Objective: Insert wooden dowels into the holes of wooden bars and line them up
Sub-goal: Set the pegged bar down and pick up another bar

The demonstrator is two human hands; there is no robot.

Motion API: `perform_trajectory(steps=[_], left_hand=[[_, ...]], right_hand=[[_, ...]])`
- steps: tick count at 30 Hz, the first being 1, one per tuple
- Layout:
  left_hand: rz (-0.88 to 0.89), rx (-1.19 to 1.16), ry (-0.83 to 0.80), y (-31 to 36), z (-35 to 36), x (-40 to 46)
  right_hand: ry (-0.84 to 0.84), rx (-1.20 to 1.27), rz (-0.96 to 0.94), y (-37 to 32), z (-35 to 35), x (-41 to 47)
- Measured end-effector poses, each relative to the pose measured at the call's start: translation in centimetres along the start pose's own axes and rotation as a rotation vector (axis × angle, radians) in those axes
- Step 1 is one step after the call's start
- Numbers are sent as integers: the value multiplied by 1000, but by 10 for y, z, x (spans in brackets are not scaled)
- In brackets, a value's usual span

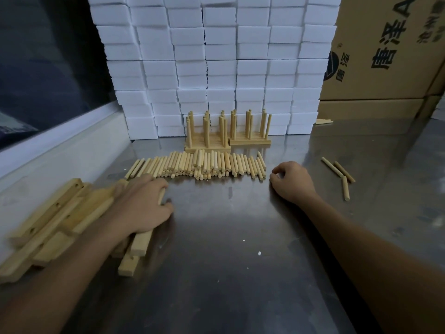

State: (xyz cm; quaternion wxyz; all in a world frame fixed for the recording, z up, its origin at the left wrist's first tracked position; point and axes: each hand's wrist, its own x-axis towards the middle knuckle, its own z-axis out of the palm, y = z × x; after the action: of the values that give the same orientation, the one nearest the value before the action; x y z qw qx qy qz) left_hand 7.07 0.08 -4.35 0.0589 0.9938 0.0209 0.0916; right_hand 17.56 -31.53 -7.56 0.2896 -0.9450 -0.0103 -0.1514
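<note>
Left hand (142, 203) grips one pale drilled wooden bar (140, 239) at worktop's left edge; lift it holes-up. Right hand (292, 180) curled, empty.

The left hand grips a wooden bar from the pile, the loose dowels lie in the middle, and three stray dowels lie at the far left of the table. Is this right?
Not quite. In the head view the three stray dowels lie at the right of the table, beyond the right hand. The left hand does grip a wooden bar, and the loose dowels lie mid-table.

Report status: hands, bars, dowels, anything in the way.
Left hand grips a wooden bar off the bar pile. Right hand loosely curled, holding nothing. Loose dowels lie ahead, finished bars behind them. Nothing in the way.
</note>
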Motion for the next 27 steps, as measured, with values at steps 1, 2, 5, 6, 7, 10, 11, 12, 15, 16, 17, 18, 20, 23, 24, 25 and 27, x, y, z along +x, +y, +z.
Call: perform_trajectory(steps=[1,2,5,6,7,10,11,12,15,16,17,18,20,23,24,25,27], left_hand=[[12,-33,6,5,1,3],[15,-68,8,10,2,5],[-23,-156,48,18,3,11],[-35,-168,69,20,3,12],[-41,-166,89,21,3,13],[-33,-128,120,24,3,12],[-25,-114,123,25,3,12],[-16,-99,117,27,2,12],[14,15,78,33,2,15],[26,69,73,35,2,17],[37,95,79,39,1,19],[44,89,92,44,1,20],[55,16,127,55,0,22],[60,-125,214,77,-1,25],[64,-162,236,85,-1,25],[73,-207,252,92,-1,25],[87,-414,243,106,0,25]], right_hand=[[4,4,1,0,0,0],[7,12,3,1,0,0],[8,28,3,2,0,0],[5,32,4,2,0,0],[2,36,6,2,0,0],[3,42,10,3,-1,1],[3,42,10,3,-1,1],[3,42,11,3,-1,1],[5,40,16,3,0,1],[8,42,16,3,0,2],[11,44,15,3,1,2],[13,47,14,3,1,2],[14,52,13,4,1,2],[14,58,12,5,2,3],[15,59,14,5,2,3],[15,59,16,5,2,3],[16,60,18,5,2,3]])
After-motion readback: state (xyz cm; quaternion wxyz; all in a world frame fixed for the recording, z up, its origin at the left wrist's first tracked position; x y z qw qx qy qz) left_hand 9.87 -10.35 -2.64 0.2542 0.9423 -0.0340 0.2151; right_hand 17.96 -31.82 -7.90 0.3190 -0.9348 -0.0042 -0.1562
